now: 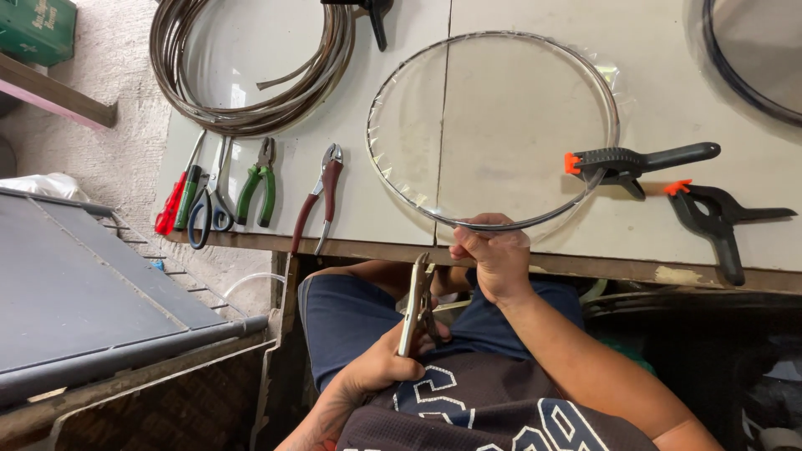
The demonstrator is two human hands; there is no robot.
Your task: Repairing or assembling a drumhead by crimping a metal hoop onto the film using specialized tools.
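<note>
— What does the right hand [499, 260] hold?

— It is closed on the near edge of a round metal hoop [493, 125] covered with clear film. The hoop lies flat on the pale table [368, 200], and the fingers pinch its rim at 6 o'clock.

— And the left hand [386, 361]?

— It grips locking pliers [415, 302], silver ones, held upright over the lap, with the nose pointing to 12 o'clock, just below the table edge and near the right hand.

— Is something fixed on the hoop?

— Yes, a black spring clamp [635, 160] with orange tip bites the rim at about 4 o'clock. A second black clamp [718, 215] lies loose on the table just beside it, further right.

— What is on the left of the hoop?

— At 9 o'clock from it there is a row of tools: red-handled pliers [321, 199], green-handled pliers [259, 185], scissors [213, 200] and screwdrivers [180, 196]. At 10 o'clock lies a coil of metal strip [251, 108].
</note>
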